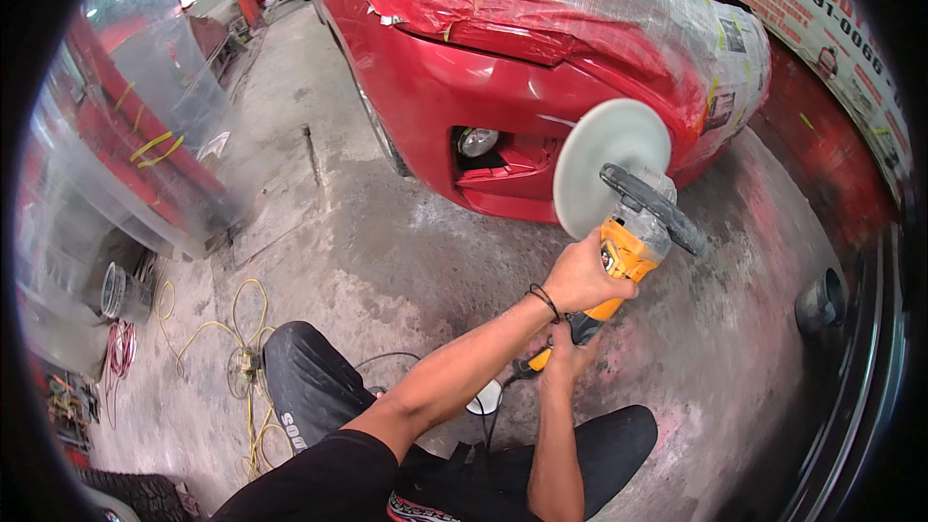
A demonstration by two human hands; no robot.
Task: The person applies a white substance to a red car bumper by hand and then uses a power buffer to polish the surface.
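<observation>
A polisher (633, 249) lies at 3 o'clock, slanting from low left to high right in front of a red car (493, 77); its body is yellow with dark grips, its head a scuffed grey metal; a black curved handle (667, 213) arches over that head, dusted pale along the top; a broad, round, off-white pad (604, 150) stands at 2 o'clock, tilted, so that it reads as an oval; the pad overlaps the bumper in view, though I cannot tell whether they touch.

Both hands are clamped on the polisher; the left hand (585, 273), with a dark band at the wrist, wraps the yellow body; the right hand (572, 358) closes round the rear grip, nearer 5 o'clock.

The car fills 12 o'clock, glossy, with a lamp (478, 142) in an open recess; wrinkled clear film (619, 5) covers its front at 1 o'clock; a yellow cord (215, 327) loops over the grey floor (358, 280) at 8 o'clock; a dark bucket (822, 302) stands just past 3 o'clock.
</observation>
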